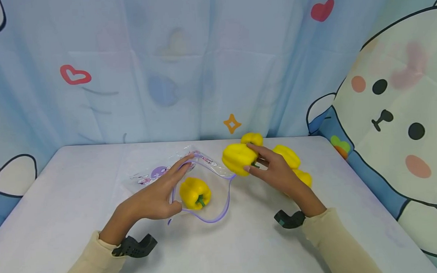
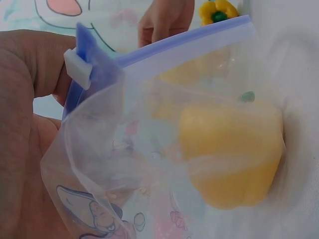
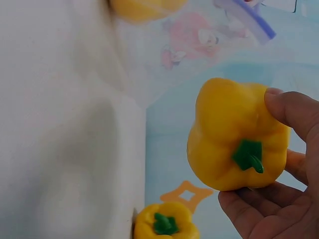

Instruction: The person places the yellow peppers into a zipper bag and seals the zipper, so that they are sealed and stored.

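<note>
A clear zip bag [image 1: 216, 219] with a purple zip rim and printed pictures stands with its mouth spread wide. My left hand [image 1: 151, 198] holds the rim at its left side, fingers at the far edge and thumb at the near edge. A white slider [image 2: 78, 68] sits on the zip beside that hand in the left wrist view. Inside the bag lies one yellow bell pepper [image 1: 192, 190] with a green stem. My right hand [image 1: 278, 170] grips another yellow bell pepper [image 3: 234, 134] between thumb and fingers, raised just right of the bag's mouth.
More yellow bell peppers lie on the white table [image 1: 245, 249]: one at the back edge [image 1: 252, 139], and others beyond the right hand, including a pepper [image 1: 288, 156] partly hidden by it. A blue printed curtain [image 1: 187, 101] hangs behind the table.
</note>
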Motion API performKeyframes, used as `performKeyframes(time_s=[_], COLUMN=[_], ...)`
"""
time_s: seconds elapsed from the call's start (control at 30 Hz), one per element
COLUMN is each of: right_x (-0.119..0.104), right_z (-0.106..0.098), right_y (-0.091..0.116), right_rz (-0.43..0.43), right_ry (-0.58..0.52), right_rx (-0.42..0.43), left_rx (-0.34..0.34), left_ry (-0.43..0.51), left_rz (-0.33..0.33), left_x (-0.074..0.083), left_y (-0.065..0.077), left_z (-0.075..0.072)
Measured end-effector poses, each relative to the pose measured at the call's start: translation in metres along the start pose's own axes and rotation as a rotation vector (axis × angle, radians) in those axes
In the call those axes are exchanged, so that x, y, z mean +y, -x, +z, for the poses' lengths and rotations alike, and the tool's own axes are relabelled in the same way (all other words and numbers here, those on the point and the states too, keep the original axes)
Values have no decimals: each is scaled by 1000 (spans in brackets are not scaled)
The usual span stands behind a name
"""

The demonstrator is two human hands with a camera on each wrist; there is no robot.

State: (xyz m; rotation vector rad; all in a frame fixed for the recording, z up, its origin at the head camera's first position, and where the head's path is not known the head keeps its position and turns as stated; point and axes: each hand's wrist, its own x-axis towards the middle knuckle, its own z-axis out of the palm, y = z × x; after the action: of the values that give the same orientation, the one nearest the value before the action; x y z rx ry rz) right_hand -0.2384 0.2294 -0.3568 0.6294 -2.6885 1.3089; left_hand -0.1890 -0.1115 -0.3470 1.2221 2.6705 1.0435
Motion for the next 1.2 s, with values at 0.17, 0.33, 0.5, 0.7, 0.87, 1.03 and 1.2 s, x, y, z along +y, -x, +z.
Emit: performKeyframes(time_s=[0.17,0.33,0.5,0.7,0.87,1.03,1.2], right_x=[-8,-14,-23,-37,-48,-56,-60], right_z=[-5,-12,-18,-20,-16,-12,-8], right_y=[2,5,9,15,19,24,26], right_rz=[-30,-71,-122,-172,-238,-269,-337], right_ry=[9,-3,-48,-101,-174,-201,-200], right_rx=[17,41,52,27,-32,-105,-179], left_rx=[-3,-3,-2,-5,-1,5,8], left_ry=[1,-3,7,7,9,14,17], left_rz=[-8,-19,-16,-12,-5,1,9], left_x=[1,1,1,1,1,1,-1], left_y=[0,0,0,0,0,0,0], left_z=[0,0,1,0,0,0,0])
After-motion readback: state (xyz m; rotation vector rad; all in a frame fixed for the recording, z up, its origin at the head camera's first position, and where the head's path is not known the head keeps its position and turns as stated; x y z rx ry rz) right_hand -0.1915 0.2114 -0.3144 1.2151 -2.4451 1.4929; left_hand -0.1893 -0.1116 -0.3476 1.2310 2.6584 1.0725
